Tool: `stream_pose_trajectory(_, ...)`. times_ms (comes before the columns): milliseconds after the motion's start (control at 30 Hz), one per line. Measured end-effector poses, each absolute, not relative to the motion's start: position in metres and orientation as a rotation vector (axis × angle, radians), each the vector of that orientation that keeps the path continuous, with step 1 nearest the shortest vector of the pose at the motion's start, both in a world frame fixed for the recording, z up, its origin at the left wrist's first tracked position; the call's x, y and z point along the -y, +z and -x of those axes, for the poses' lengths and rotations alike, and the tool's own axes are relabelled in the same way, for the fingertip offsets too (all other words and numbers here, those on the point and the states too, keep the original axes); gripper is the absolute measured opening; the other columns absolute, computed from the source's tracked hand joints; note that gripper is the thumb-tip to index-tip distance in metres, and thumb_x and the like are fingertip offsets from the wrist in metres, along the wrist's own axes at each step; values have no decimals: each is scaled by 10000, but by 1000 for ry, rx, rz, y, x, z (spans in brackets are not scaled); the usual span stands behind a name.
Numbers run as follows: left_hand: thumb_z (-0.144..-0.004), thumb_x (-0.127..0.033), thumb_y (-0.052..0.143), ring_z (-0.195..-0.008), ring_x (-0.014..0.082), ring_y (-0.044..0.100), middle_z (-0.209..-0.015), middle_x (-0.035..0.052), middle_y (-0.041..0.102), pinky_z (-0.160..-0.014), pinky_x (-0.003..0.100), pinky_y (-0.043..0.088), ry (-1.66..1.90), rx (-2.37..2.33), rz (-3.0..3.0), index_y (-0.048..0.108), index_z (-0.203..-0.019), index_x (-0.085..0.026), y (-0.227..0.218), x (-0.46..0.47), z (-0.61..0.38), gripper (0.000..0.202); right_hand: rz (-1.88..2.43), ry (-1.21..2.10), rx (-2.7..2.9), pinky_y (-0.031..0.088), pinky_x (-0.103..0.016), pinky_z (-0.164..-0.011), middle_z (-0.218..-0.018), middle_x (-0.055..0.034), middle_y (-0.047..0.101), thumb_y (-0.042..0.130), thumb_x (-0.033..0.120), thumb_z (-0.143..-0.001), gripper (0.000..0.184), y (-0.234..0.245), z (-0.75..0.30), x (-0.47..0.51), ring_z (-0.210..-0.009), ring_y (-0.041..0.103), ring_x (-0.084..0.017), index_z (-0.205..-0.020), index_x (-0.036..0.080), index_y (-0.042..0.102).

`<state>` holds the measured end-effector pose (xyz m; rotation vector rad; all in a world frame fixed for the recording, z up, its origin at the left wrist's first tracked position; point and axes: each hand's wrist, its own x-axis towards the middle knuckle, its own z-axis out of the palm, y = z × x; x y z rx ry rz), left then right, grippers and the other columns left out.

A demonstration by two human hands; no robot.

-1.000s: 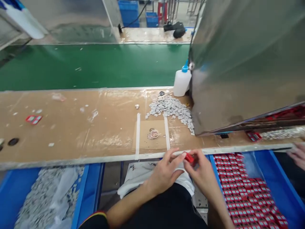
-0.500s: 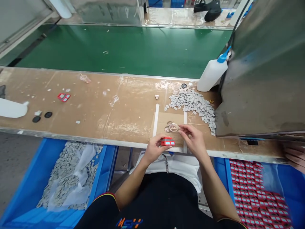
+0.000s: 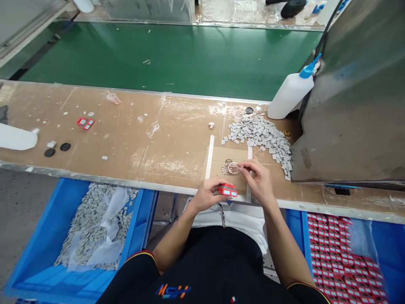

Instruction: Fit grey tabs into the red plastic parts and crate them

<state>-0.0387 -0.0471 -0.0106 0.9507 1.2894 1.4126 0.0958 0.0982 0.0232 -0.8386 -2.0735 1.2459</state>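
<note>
My left hand (image 3: 207, 196) is closed on a small red part (image 3: 228, 191) with pale windows, held at the near edge of the brown bench (image 3: 126, 143). My right hand (image 3: 257, 181) is just right of it, fingertips pinched on the rim of a small clear ring (image 3: 233, 167) that lies on a taped cardboard square (image 3: 226, 166). A heap of small grey tiles (image 3: 262, 137) lies behind my right hand.
A white squeeze bottle with a blue cap (image 3: 292, 93) leans against a big metal housing (image 3: 357, 97) at the right. A green conveyor belt (image 3: 171, 55) runs behind the bench. Blue bins hold grey tiles (image 3: 91, 228) at the left and red parts (image 3: 344, 261) at the right.
The view swung left and down. My left hand took over the red part and both hands rose from my lap to the bench edge; my right hand reached the clear ring.
</note>
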Motion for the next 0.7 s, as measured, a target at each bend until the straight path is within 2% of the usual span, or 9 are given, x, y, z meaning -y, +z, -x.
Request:
stream_pose_trajectory(100, -752, -427, 842, -843, 179, 715, -964, 95, 751, -806, 292, 601, 1406, -1311, -977, 752, -1003, -136, -9, 47, 39, 395, 860, 1163, 1994, 540, -350, -718, -852, -51, 747, 618, 320, -904, 147, 21, -93, -98, -782, 680, -209, -853, 237, 727)
stream_pose_trajectory(233, -786, -392, 809, -903, 195, 728, -1028, 110, 765, -827, 305, 613, 1395, -1379, -983, 750, -1020, -145, -8, 46, 36, 346, 933, 1262, 1881, 582, -392, -793, -902, -63, 786, 653, 375, -883, 157, 16, -92, -96, -852, 728, -230, -872, 234, 722)
stream_pose_trajectory(400, -827, -315, 754, -973, 204, 734, -1083, 109, 771, -819, 292, 625, 1396, -1464, -1011, 746, -1057, -151, -8, 45, 31, 282, 975, 1336, 1679, 625, -392, -776, -904, -71, 795, 692, 444, -880, 225, 23, -107, -81, -826, 755, -221, -896, 220, 695)
stream_pose_trajectory(700, -821, -194, 718, -931, 191, 745, -1055, 79, 787, -816, 274, 630, 1335, -1547, -1062, 746, -1078, -152, -8, 44, 28, 262, 925, 1309, 1847, 640, -367, -765, -902, -58, 801, 682, 356, -919, 126, 35, -131, -53, -831, 768, -225, -918, 239, 730)
